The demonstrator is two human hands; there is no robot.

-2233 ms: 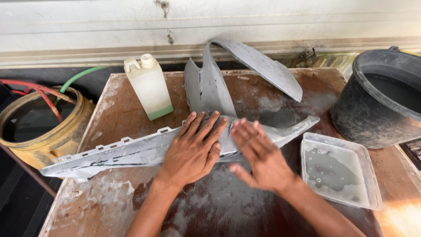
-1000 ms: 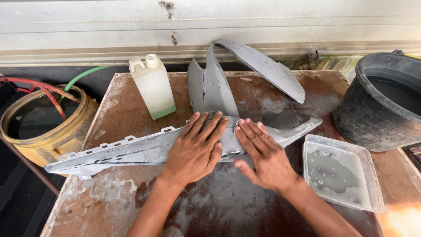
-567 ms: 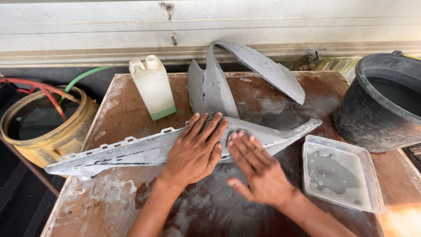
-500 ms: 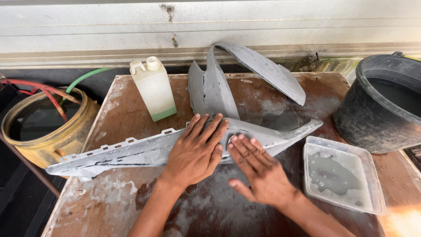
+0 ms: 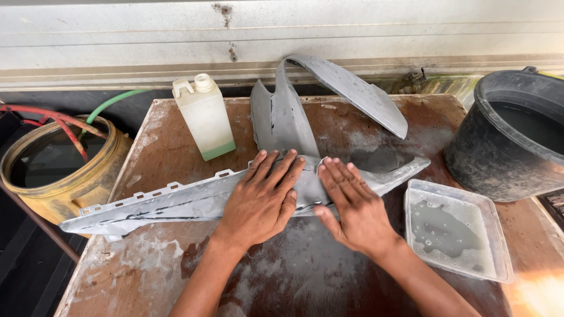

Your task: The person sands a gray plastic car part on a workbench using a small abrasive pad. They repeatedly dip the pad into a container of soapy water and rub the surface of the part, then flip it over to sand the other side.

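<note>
A wet, stained brown surface (image 5: pixel 176 270) fills the middle of the frame, set against a pale corrugated wall (image 5: pixel 117 35) along the top. The black tub (image 5: pixel 517 141) at the right edge and the yellow drum (image 5: pixel 59 170) at the left are both cut off. A long grey plastic panel (image 5: pixel 164 202) lies across the centre, its middle hidden under the left hand (image 5: pixel 261 202) and right hand (image 5: pixel 352 208), both pressed flat on it with fingers spread, gripping nothing. Whether anything lies under the palms cannot be told. A clear tray (image 5: pixel 455 235) of soapy water sits lower right.
</note>
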